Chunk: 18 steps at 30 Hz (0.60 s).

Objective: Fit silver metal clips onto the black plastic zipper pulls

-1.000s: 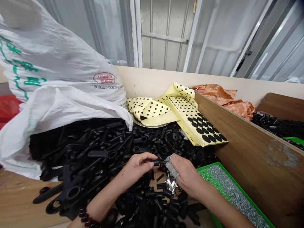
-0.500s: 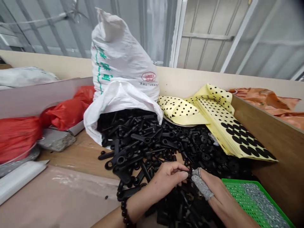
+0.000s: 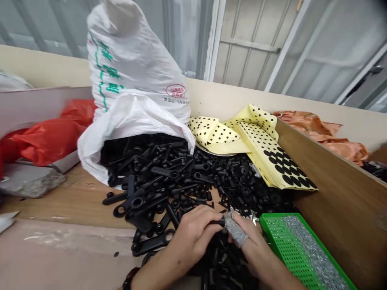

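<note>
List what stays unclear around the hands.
Head view:
Black part between the left hand and right hand: ends hidden by them.
Silver pieces: partly hidden by the right hand.
Grey bits in the green tray: too small to identify.
Black pile: cut off by the bottom edge.

Black plastic parts [image 3: 165,172], black-dotted yellow sheets [image 3: 266,155], green tray [image 3: 279,241]

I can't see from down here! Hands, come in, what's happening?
Left hand and right hand shut on small black plastic part. Grey knit finger wrap on right hand. Heaped black plastic parts around; green perforated tray beside right hand.
</note>
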Each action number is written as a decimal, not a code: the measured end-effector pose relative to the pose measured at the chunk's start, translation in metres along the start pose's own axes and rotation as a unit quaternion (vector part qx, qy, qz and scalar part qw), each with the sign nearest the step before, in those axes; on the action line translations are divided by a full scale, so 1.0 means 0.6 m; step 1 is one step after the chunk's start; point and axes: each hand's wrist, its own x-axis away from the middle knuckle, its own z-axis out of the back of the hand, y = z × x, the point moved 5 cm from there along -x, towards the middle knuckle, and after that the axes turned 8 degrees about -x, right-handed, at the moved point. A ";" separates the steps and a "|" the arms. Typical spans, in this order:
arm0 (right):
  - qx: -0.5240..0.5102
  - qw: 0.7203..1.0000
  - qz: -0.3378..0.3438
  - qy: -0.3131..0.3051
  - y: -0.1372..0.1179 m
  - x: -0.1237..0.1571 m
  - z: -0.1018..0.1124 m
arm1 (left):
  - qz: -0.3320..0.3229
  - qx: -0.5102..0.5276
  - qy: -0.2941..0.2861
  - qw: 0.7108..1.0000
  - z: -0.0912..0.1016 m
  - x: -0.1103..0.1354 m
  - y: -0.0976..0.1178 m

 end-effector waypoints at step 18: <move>0.139 0.974 0.138 -0.113 -0.064 -0.001 0.009 | 0.264 0.300 -0.026 0.916 -0.033 0.021 -0.047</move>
